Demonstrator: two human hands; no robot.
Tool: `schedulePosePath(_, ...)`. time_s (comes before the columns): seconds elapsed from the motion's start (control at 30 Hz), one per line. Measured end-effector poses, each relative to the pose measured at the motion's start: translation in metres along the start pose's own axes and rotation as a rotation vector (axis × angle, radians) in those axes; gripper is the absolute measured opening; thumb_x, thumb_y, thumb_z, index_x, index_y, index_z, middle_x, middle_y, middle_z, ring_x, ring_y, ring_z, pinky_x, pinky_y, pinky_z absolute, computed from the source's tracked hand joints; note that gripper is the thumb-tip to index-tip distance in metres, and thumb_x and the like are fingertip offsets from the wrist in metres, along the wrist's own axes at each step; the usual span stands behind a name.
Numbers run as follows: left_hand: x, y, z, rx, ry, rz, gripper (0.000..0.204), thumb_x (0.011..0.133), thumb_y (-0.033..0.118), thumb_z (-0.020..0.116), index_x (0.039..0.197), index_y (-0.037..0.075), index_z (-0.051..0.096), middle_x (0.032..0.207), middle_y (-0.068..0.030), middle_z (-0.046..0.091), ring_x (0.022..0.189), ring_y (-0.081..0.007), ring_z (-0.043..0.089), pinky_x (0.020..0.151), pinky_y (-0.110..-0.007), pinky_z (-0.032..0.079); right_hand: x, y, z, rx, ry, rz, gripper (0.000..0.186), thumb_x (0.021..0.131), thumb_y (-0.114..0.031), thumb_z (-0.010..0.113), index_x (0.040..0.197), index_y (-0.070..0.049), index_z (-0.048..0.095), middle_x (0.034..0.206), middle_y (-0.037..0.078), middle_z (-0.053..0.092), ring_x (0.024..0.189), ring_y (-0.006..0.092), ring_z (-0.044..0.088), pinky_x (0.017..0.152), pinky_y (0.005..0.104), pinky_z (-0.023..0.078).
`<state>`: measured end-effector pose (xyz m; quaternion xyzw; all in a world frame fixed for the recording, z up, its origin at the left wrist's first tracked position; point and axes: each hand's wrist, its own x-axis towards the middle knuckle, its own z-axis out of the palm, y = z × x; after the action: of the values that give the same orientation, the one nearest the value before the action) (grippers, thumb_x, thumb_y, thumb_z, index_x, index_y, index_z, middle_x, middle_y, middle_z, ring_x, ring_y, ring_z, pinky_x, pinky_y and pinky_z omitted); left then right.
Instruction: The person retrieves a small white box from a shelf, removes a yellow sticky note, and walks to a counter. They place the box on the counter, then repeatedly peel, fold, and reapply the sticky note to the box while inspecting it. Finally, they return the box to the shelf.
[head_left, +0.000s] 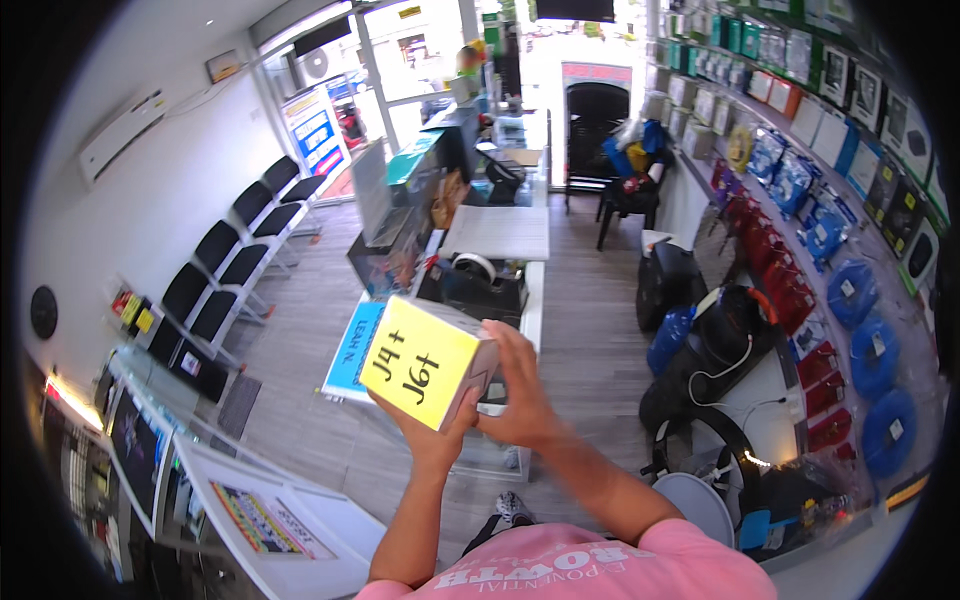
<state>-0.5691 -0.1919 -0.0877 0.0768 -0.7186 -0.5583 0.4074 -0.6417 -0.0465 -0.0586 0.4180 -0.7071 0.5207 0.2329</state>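
Note:
In front of me I hold up a small box (pixel 425 365) with a bright yellow, handwritten label on the side facing me. Its top and right side look pale. My left hand (pixel 437 432) supports the box from below, thumb up along its lower right corner. The fingers of my right hand (pixel 520 395) press against its right side. Just behind the box, a blue sheet with writing (pixel 350 350) lies on the end of the counter. Fingers behind the box are hidden.
A long counter with papers (pixel 497 232) and a black container (pixel 495 295) runs away ahead. Black chairs (pixel 212 245) line the left wall. Packaged goods (pixel 790 180) hang along the right wall. Bags (pixel 725 330) and a round grey stool (pixel 693 508) stand right. A white display case (pixel 270 520) is near left.

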Motion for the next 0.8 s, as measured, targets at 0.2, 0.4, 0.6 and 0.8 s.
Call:
schedulePosePath(0.2, -0.033, 0.048, -0.047, -0.356, -0.439, -0.097, 0.070, 0.075, 0.020, 0.089, 0.136, 0.004, 0.059, 0.128, -0.0105, 0.066, 0.118, -0.0253, 0.062, 0.105, -0.041, 0.047, -0.049, -0.028, -0.061, 1.006, -0.019, 0.505, 0.122, 0.073, -0.069, 0.081, 0.162, -0.007, 0.025, 0.161, 0.012, 0.037, 0.150, 0.0294, 0.034, 0.121, 0.0429, 0.029)
schedulePosePath(0.4, -0.051, 0.063, -0.003, -0.412, -0.830, 0.295, 0.103, 0.067, 0.024, 0.093, 0.148, 0.005, 0.034, 0.148, -0.0174, 0.042, 0.137, -0.0321, 0.045, 0.115, -0.044, 0.035, -0.146, -0.053, -0.070, 1.337, 0.333, 0.642, 0.112, 0.082, -0.078, 0.064, 0.158, -0.002, 0.030, 0.158, 0.014, 0.043, 0.145, 0.0276, 0.044, 0.118, 0.0449, 0.038)
schedulePosePath(0.6, -0.065, 0.098, 0.029, -0.405, -1.089, 0.478, 0.131, 0.061, 0.027, 0.097, 0.158, 0.001, 0.013, 0.159, -0.0227, 0.029, 0.150, -0.0365, 0.032, 0.120, -0.044, 0.033, -0.170, -0.127, -0.093, 1.376, 0.909, 0.554, 0.068, 0.102, -0.057, 0.046, 0.145, -0.005, 0.052, 0.139, 0.015, 0.062, 0.125, 0.0306, 0.062, 0.106, 0.0453, 0.050)
schedulePosePath(0.8, -0.121, 0.134, 0.033, -0.893, -1.437, 0.351, 0.151, 0.050, 0.031, 0.105, 0.163, 0.009, 0.007, 0.159, -0.0184, 0.032, 0.145, -0.0308, 0.040, 0.118, -0.044, 0.034, -0.237, -0.230, -0.106, 1.043, 1.384, 0.483, 0.058, 0.098, -0.051, 0.056, 0.135, -0.007, 0.059, 0.129, 0.010, 0.067, 0.118, 0.0247, 0.064, 0.104, 0.0402, 0.048)
